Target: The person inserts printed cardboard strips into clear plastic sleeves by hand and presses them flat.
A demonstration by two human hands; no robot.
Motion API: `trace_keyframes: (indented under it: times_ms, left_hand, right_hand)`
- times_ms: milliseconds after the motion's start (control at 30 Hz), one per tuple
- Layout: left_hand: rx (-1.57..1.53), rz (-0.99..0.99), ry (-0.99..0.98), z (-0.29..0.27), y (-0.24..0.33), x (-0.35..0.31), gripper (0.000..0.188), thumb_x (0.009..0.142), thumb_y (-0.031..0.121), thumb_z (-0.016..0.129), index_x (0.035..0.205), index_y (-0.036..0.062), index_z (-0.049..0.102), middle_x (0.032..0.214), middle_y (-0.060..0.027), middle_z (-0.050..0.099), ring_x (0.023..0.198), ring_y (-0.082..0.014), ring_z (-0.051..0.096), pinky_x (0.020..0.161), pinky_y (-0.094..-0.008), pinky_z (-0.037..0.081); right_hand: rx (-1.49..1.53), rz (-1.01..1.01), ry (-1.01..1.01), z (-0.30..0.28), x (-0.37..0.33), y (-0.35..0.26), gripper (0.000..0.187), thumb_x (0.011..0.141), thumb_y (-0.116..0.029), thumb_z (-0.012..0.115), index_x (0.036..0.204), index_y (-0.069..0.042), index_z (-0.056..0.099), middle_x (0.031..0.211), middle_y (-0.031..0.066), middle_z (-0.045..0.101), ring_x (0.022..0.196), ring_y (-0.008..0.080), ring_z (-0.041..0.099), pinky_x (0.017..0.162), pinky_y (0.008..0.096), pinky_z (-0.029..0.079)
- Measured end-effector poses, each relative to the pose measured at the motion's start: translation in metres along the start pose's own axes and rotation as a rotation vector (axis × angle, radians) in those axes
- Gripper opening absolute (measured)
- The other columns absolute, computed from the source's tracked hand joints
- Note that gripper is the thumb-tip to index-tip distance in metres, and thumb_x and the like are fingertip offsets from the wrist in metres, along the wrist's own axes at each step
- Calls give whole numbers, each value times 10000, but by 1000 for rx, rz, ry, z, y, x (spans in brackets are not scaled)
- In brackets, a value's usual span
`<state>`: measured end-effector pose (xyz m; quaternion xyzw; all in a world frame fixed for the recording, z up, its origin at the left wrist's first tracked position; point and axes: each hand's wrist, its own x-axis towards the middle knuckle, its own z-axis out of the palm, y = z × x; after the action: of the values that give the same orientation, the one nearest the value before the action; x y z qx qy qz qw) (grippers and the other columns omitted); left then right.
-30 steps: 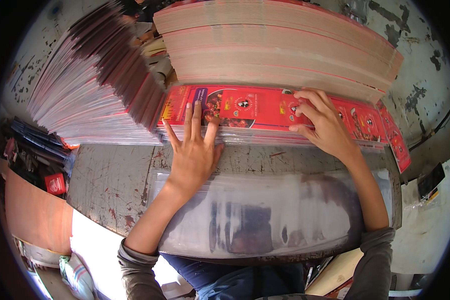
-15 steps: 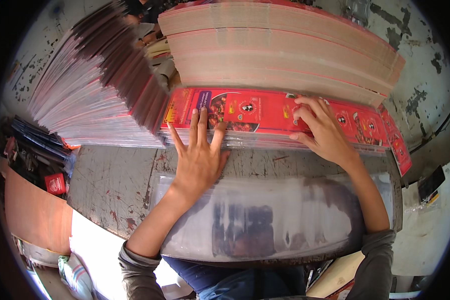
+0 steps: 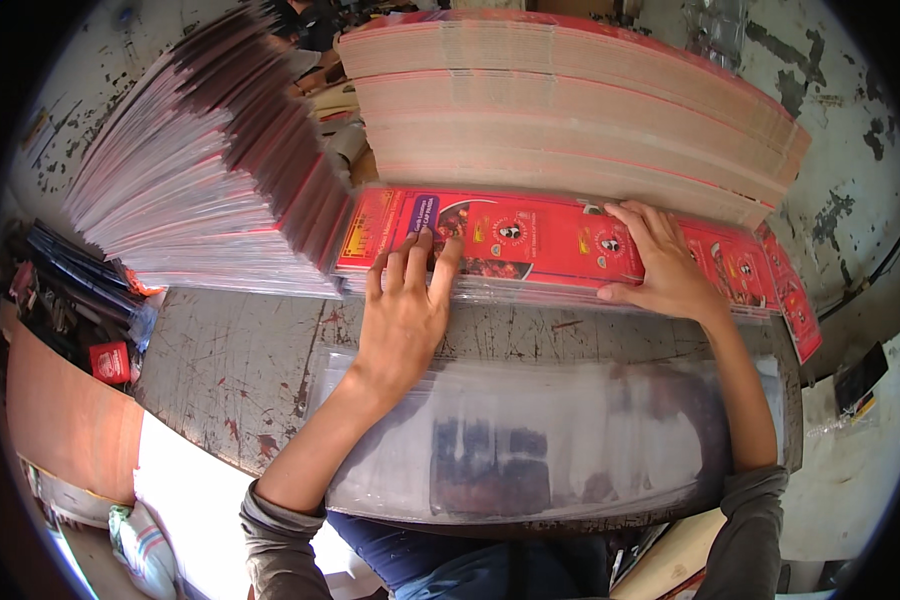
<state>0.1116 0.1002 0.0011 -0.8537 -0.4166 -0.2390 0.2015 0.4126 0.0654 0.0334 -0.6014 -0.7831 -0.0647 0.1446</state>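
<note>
A neat stack of long red printed cards in clear sleeves (image 3: 560, 240) lies across the table. My left hand (image 3: 407, 310) rests near its left end, fingers bent and slightly apart on the top card. My right hand (image 3: 675, 275) spans the stack right of its middle, the fingers laid toward the far edge and the thumb at the near edge. Neither hand lifts anything. Between my forearms and close to me is a flat pile of clear plastic sleeves (image 3: 580, 440).
Behind the red stack rises a tall pile of cards (image 3: 570, 125), edges facing me. A leaning, fanned pile of sleeved cards (image 3: 210, 200) stands at the left. Some red cards (image 3: 795, 300) hang at the scratched table's (image 3: 230, 360) right end. A small red box (image 3: 110, 363) sits at far left.
My left fingers have gone from stretched to bent, drawing back a little toward me. The right fingers have straightened across the stack. The whole view has shifted slightly.
</note>
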Motion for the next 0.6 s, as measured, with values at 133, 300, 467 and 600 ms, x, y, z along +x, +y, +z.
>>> trace_keyframes:
  times_ms: [133,300,467,600]
  left_hand:
    - [94,60,69,-3,3,2,419,836,109,546,1237,92,427,1138,-69,544,954,-224,541,844,-350,413]
    - [60,180,148,-6,15,3,379,804,156,566,1179,133,519,1094,-4,572,872,-158,546,808,-319,414]
    - [-109,156,47,-3,11,2,439,753,163,632,1178,128,524,1122,8,552,918,-160,542,865,-368,394]
    - [-88,130,30,-14,9,5,530,725,211,684,1210,113,493,1188,-41,516,1029,-210,526,953,-412,356]
  right_hand:
    - [181,7,-31,-8,-3,6,913,645,-534,733,1358,-128,333,1182,181,388,1166,350,361,1005,466,296]
    - [159,32,-8,-5,-3,24,760,652,-444,768,1254,-103,452,1036,137,417,1030,299,411,909,432,358]
    - [352,174,187,-7,6,8,373,718,-239,749,960,-46,543,822,65,443,796,203,461,721,347,408]
    - [317,97,244,-12,8,7,251,740,-169,720,814,-33,522,696,26,402,687,151,438,640,294,387]
